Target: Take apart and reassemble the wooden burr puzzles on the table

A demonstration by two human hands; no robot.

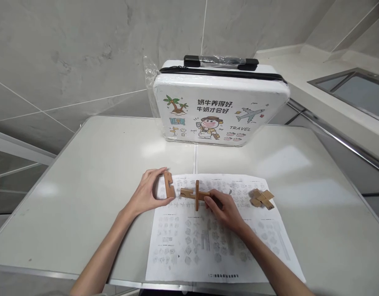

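Note:
My left hand point(150, 191) grips a notched wooden puzzle piece point(168, 185) by its two ends, between the thumb and the fingers. A short gap to the right, my right hand point(225, 209) pinches two wooden puzzle pieces point(197, 195) joined in a cross. One of the pair lies lengthwise, with a dark mark near its left end; the other crosses it. Both hands are over a printed instruction sheet point(226, 250), which shows rows of small grey diagrams. On the sheet's right side rests an assembled wooden puzzle point(262, 199) of interlocked pieces.
A white hard-shell case point(222, 102) with cartoon prints and a black handle stands at the back of the pale folding table point(93, 197). Clear plastic wrap covers it partly. Behind is a grey tiled wall point(99, 49); a counter point(284, 65) runs along the right.

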